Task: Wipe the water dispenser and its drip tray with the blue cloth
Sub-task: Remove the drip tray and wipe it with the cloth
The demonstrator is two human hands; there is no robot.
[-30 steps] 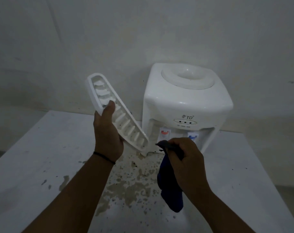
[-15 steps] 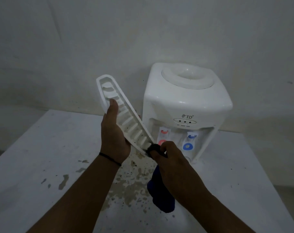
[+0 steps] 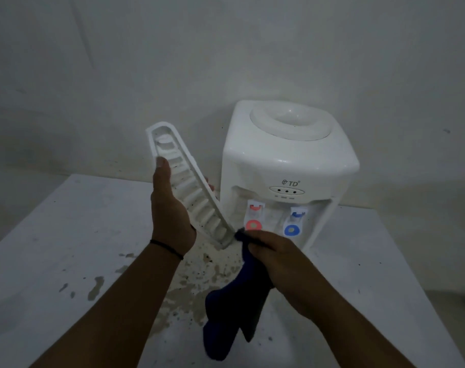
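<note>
Now the right hand point(image 3: 276, 257) has brought the blue cloth point(image 3: 235, 312) up against the near, lower end of the drip tray point(image 3: 188, 187). A second ago that hand was lower and nearer the dispenser's front, apart from the tray; half a second ago the bunched top of the cloth had just reached the tray's end, and it sits there at this moment, pressed to the corner, while most of the cloth hangs loose below the fist. The right hand's fingers are curled tight round the cloth's upper part.

The left hand point(image 3: 170, 216) holds the tray off the surface point(image 3: 53, 256), tilted steeply, far end high and left, near end low and right. Its thumb lies along the tray's left rim with the fingers wrapped behind. Over the same second the tray has swung a little right, toward the cloth.

By my reading, wiping of the tray is only starting: contact is at one corner and the slotted grille is untouched. The water dispenser point(image 3: 287, 166) stands at the far right of the surface against the wall, its tray bay vacant below the red and blue taps, with brownish wet stains spread on the surface in front of it.
</note>
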